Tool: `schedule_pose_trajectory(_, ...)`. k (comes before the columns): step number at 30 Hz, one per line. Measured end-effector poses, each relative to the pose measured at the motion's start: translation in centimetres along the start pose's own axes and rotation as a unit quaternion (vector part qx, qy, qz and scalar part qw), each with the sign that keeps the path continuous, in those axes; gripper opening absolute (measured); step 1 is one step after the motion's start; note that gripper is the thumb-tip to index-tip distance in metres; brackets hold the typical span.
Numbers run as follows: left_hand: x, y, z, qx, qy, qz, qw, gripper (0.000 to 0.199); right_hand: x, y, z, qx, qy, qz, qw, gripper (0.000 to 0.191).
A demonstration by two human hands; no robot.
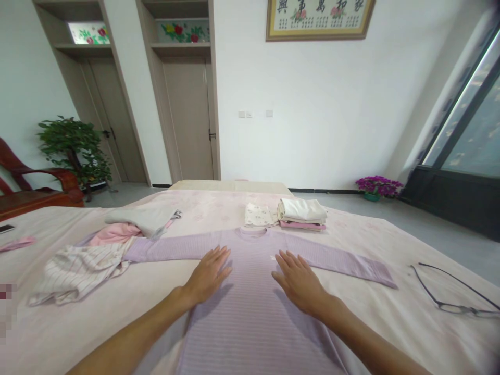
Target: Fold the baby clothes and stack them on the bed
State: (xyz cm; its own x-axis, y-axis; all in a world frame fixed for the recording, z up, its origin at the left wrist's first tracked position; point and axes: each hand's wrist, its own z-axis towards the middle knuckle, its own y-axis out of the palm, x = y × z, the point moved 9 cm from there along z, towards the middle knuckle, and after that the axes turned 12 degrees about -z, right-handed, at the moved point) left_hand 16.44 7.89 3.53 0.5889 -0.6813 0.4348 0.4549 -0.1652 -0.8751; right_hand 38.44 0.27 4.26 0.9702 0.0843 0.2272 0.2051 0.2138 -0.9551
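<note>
A lilac striped long-sleeved shirt (250,323) lies spread on the pale pink cover (363,323), neckline away from me, both sleeves stretched out sideways. My left hand (208,274) is open over the left side of its chest, near where the sleeve begins. Over the right side of the chest is my right hand (299,281), open too, fingers pointing forward. Neither hand grips anything; whether the palms press on the cloth is hard to tell. The left sleeve's end meets a striped white garment (80,273) in a loose pile.
Behind the neckline sit a folded patterned cloth (260,215) and a folded stack (301,212). Grey (142,219) and pink garments (115,233) are heaped at the left. Glasses (449,306) lie at the right, a phone (5,228) at the far left edge.
</note>
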Motion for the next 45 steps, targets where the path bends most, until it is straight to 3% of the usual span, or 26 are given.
schedule_pose_trajectory(2,-2.4,0.7,2.1,-0.006,-0.049,0.036,0.998,0.066,-0.6,0.7,3.5,-0.004,0.020,-0.014,1.000,0.063)
schedule_pose_trajectory(5,-5.4,1.7,3.0,-0.024,-0.100,0.074,0.992,0.067,-0.1,3.3,6.5,-0.034,0.047,-0.020,0.998,0.067)
schedule_pose_trajectory(9,-7.2,1.9,1.5,-0.034,-0.074,0.071,0.994,0.065,2.9,6.8,6.7,-0.056,0.108,-0.042,0.992,0.064)
schedule_pose_trajectory(12,-8.1,1.1,0.2,-0.048,-0.026,0.043,0.998,0.063,4.2,7.6,6.2,-0.026,0.124,-0.068,0.990,0.061)
schedule_pose_trajectory(14,-9.8,-0.5,-0.5,-0.028,-0.038,0.027,0.998,0.056,4.4,7.6,6.0,-0.007,0.120,-0.079,0.990,0.059)
schedule_pose_trajectory(16,-13.1,-3.6,-1.2,0.038,-0.110,0.038,0.992,0.047,4.4,7.5,6.0,0.007,0.120,-0.085,0.989,0.058)
schedule_pose_trajectory(19,-18.1,-9.3,-3.5,0.146,-0.235,0.088,0.957,0.039,4.2,7.4,6.1,0.018,0.115,-0.090,0.989,0.055)
schedule_pose_trajectory(23,-22.3,-15.2,-7.0,0.210,-0.346,0.145,0.903,0.035,4.3,7.2,6.2,0.018,0.119,-0.083,0.989,0.056)
schedule_pose_trajectory(26,-24.4,-16.8,-8.7,0.203,-0.417,0.159,0.872,0.034,4.4,7.2,6.2,0.015,0.117,-0.074,0.990,0.054)
schedule_pose_trajectory(30,-26.3,-16.4,-9.7,0.173,-0.478,0.138,0.850,0.033,4.5,7.3,6.2,0.019,0.124,-0.059,0.990,0.055)
schedule_pose_trajectory(34,-26.4,-16.6,-9.7,0.181,-0.489,0.120,0.845,0.030,4.6,7.3,6.1,0.028,0.126,-0.048,0.991,0.055)
schedule_pose_trajectory(37,-24.7,-17.2,-8.6,0.208,-0.452,0.116,0.859,0.025,4.7,7.3,6.1,0.036,0.137,-0.042,0.989,0.056)
schedule_pose_trajectory(41,-20.8,-16.0,-5.6,0.237,-0.370,0.069,0.896,0.022,4.6,7.1,6.1,0.034,0.141,-0.030,0.989,0.054)
schedule_pose_trajectory(45,-14.7,-12.0,-2.3,0.250,-0.269,-0.050,0.929,0.028,4.2,5.4,6.2,0.020,0.144,0.000,0.989,0.047)
